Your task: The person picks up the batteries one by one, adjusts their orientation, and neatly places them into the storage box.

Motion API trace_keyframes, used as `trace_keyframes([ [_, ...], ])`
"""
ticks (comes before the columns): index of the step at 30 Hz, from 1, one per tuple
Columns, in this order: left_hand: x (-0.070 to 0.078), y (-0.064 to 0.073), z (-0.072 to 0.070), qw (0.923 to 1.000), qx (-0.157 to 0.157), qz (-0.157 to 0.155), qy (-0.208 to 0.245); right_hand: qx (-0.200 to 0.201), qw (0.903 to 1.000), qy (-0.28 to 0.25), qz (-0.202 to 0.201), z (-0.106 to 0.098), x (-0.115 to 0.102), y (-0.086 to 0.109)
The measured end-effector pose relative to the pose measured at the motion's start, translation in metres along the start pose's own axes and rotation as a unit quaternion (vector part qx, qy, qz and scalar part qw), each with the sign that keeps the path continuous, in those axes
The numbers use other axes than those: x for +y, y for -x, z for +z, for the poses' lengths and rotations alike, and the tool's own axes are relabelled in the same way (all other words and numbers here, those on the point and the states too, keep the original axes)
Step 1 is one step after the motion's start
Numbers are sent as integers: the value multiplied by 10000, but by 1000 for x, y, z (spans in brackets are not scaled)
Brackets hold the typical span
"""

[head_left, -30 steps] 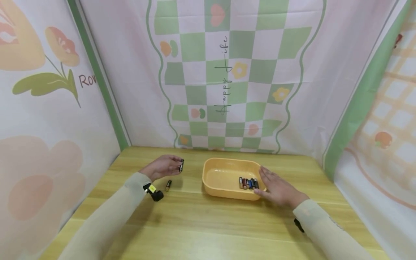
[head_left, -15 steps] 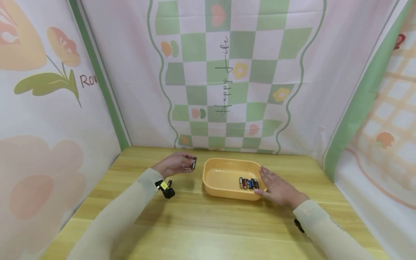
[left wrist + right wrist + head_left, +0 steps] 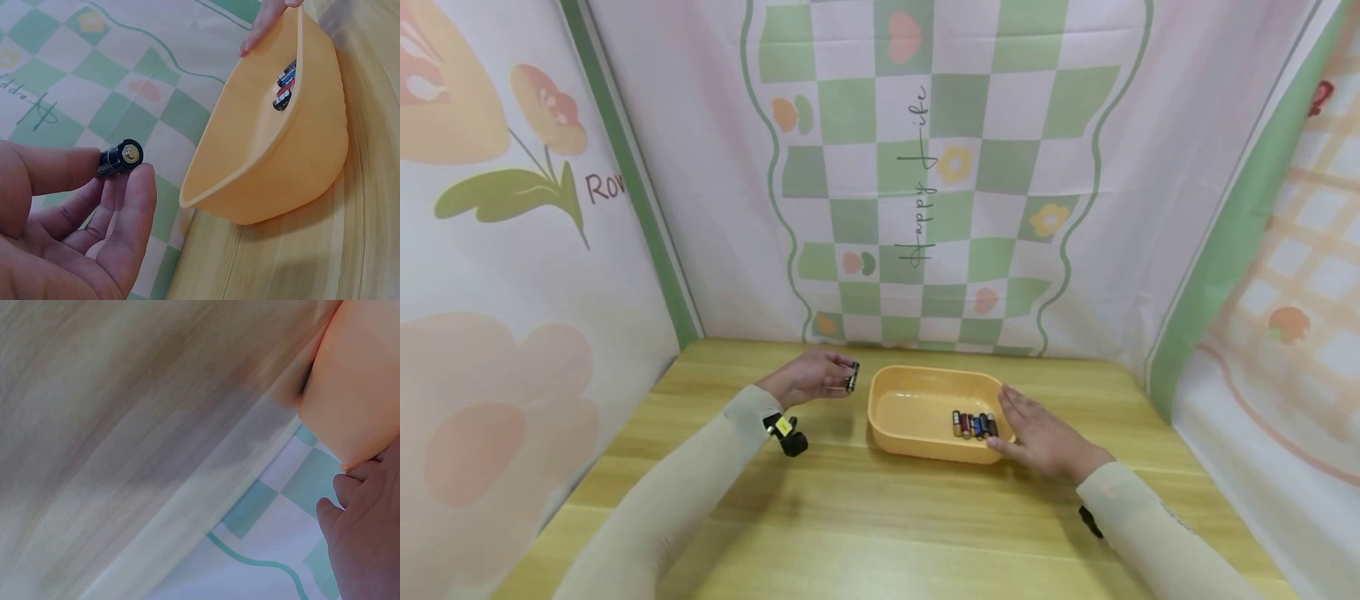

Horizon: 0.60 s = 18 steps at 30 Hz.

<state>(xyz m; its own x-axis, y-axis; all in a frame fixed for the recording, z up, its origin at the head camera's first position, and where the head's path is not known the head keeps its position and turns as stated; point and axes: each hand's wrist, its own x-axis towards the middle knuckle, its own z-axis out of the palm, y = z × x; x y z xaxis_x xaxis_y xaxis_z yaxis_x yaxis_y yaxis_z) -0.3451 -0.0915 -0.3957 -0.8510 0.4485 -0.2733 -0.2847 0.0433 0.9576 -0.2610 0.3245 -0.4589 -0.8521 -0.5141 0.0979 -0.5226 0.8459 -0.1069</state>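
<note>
Just left of the yellow-orange plastic bin (image 3: 917, 446), my left hand (image 3: 811, 377) pinches a black battery (image 3: 853, 377) between thumb and fingertips. In the left wrist view the battery (image 3: 122, 157) points its metal end at the camera, raised beside the bin's near rim. Several batteries (image 3: 974, 425) of mixed colours lie side by side inside the bin, at its right front. My right hand (image 3: 1045, 433) rests on the bin's right end, fingers straight along the rim and thumb over the front corner. The right wrist view shows its fingertips (image 3: 350, 484) against the bin's edge.
Another battery (image 3: 793, 422) lies on the wooden table (image 3: 880, 525), mostly hidden behind the camera strapped to my left wrist (image 3: 790, 437). A checked green-and-white curtain (image 3: 917, 208) hangs along the table's back edge, with printed cloth on both sides.
My left hand has moved right with the battery, toward the bin, slowing over the last half second. Its wrist camera now covers most of the loose battery. My right hand and the bin stay put.
</note>
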Motion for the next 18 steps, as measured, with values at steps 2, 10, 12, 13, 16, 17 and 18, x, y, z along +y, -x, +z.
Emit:
trace_keyframes([
  [2,1,0,1,10000,-11,26,-45,0,10000,23,14,0,-1,0],
  [10,5,-2,11,10000,8,63,-15,-42,10000,-32,47,2,0,1],
  [12,5,-3,13,10000,-14,58,-38,-59,10000,-17,52,2,1,1],
  [13,6,-4,14,10000,-26,51,-22,-62,10000,-3,65,2,1,1],
  [16,6,-6,17,9999,-70,70,-11,-46,10000,21,40,2,0,1],
  [17,6,-7,18,9999,-94,77,-9,-30,10000,35,30,2,0,1],
  [18,6,-8,19,9999,-110,71,12,-13,10000,36,27,1,0,1],
])
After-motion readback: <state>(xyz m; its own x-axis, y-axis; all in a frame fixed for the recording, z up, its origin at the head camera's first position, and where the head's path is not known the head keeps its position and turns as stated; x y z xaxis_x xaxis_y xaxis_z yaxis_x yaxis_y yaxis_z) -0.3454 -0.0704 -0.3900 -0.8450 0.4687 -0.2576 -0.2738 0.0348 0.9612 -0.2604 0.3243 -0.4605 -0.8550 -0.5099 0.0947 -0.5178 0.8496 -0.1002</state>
